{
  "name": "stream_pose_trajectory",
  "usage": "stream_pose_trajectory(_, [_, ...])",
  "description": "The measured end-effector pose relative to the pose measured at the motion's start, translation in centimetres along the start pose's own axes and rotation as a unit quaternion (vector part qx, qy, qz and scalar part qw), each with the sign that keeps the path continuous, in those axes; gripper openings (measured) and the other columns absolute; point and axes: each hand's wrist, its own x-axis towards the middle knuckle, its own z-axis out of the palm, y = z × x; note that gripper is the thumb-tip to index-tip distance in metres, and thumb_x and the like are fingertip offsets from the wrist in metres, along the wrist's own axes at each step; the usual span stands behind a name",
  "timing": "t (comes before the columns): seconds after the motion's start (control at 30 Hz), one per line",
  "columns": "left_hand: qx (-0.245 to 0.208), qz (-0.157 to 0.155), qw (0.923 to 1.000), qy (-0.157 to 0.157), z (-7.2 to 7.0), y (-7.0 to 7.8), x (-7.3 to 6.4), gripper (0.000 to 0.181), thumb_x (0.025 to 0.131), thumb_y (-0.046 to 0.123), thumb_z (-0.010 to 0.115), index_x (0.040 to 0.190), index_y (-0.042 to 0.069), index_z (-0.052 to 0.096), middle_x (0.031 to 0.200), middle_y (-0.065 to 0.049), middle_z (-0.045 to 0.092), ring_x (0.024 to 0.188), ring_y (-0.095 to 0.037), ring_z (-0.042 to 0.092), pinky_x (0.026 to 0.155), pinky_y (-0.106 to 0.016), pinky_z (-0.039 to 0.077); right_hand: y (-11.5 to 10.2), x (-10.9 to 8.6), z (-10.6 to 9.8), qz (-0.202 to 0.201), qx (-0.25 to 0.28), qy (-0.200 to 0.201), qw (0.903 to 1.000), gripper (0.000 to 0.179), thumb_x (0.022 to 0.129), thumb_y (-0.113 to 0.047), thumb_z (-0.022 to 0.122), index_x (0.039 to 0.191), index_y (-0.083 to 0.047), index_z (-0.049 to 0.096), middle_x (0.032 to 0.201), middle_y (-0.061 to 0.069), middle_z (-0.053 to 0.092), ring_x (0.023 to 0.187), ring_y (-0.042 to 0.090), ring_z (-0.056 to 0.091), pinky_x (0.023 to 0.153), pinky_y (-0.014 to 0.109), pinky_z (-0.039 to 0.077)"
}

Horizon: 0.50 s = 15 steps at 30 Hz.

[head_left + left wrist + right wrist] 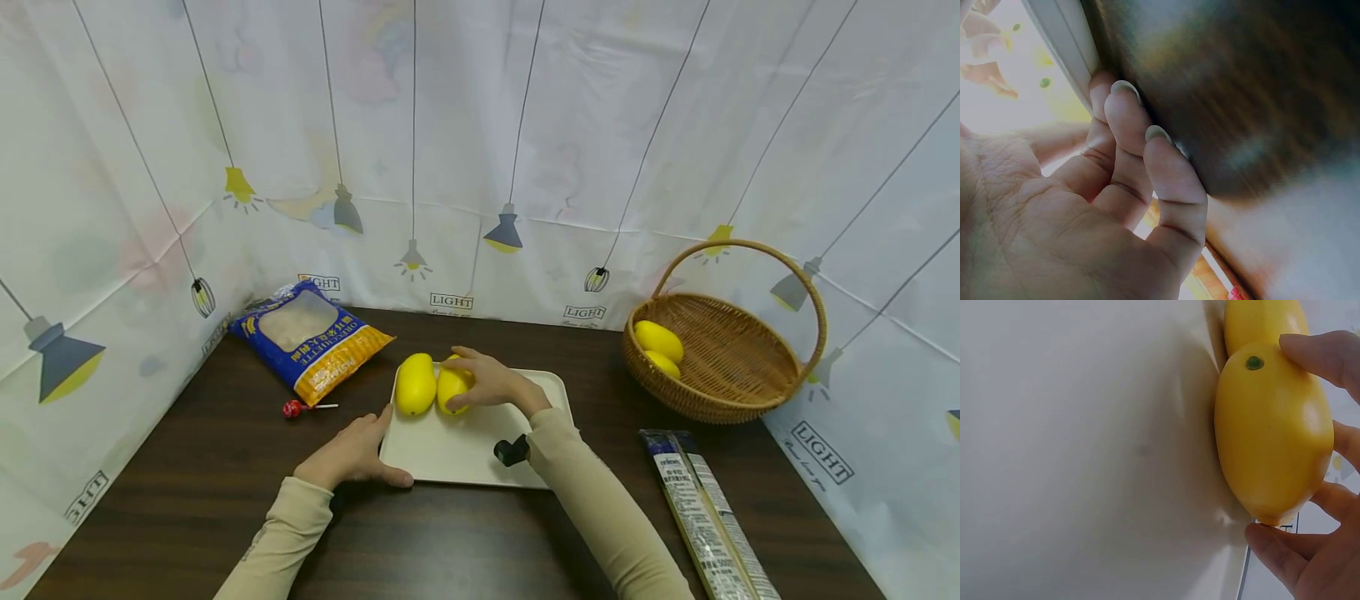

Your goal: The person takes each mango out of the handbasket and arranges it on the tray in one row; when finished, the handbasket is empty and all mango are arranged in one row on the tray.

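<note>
Two yellow lemons lie side by side at the back left of a cream rectangular tray [465,454]. My right hand [487,379] holds the right-hand lemon [1272,437], its thumb at the green-dotted end and its fingertips at the far, nubbed end. Against it lies the other lemon [415,385]. At the tray's front left corner my left hand [358,452] grips the edge, thumb along the front and fingers along the left side. In the left wrist view, bent fingers [1125,119] sit beside the tray's outer wall.
A wicker basket [727,400] with two more lemons [658,340] stands at the back right. Before it lies a long pasta packet [705,517]. On the left are a blue-and-orange pasta bag [315,342] and a red lollipop [293,408]. A printed curtain [465,125] hangs behind the table.
</note>
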Motion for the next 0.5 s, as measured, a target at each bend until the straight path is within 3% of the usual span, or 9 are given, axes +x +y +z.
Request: stream_pose_trajectory(0.5, [0.005, 0.012, 0.9998, 0.018, 0.14, -0.03, -0.04, 0.129, 0.062, 0.063, 0.088, 0.161, 0.013, 0.023, 0.133, -0.019, 0.057, 0.114, -0.028, 0.056, 0.102, -0.052, 0.047, 0.33, -0.46, -0.43, 0.003, -0.003, 0.005, 1.0000, 0.080, 0.082, -0.051, 0.073, 0.152, -0.022, 0.045, 0.169, 0.011, 0.019, 0.154, 0.039, 0.025, 0.121, 0.061, 0.026])
